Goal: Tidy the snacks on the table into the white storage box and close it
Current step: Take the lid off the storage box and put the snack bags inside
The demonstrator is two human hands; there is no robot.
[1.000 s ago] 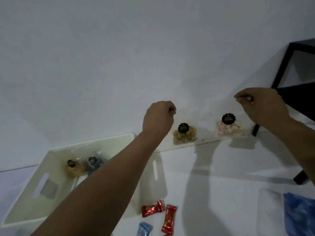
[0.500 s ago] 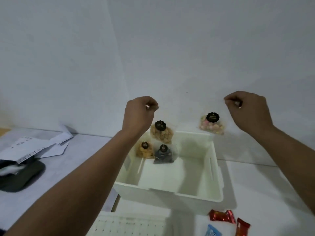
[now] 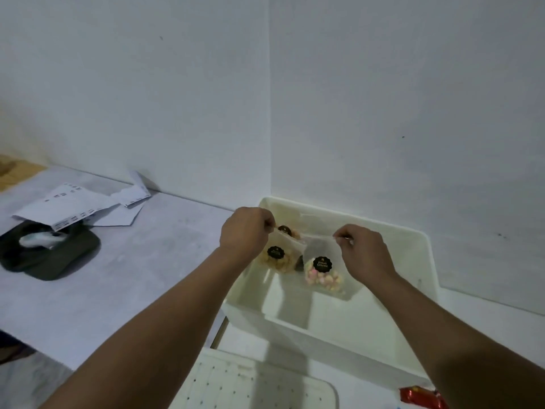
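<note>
The white storage box [image 3: 424, 261] stands open against the wall. My left hand [image 3: 246, 233] pinches the top of a clear bag of tan snacks [image 3: 278, 258] inside the box, over its far left part. My right hand [image 3: 364, 252] pinches the top of a clear bag of pink and white snacks [image 3: 324, 277], hanging low inside the box. Another bagged snack [image 3: 285, 230] with a dark label lies behind them in the box's far corner. The white perforated lid [image 3: 253, 385] lies in front of the box. A red wrapped snack [image 3: 421, 397] lies on the table at the lower right.
Papers [image 3: 76, 208] and a dark cap [image 3: 47, 255] lie on the grey surface to the left. White walls meet in a corner right behind the box. A narrow gap [image 3: 218, 335] separates the grey surface from the white table.
Both hands came down and closer together, carrying the two bags from above the box's rim down into it. The view has shifted so the box sits further right.
</note>
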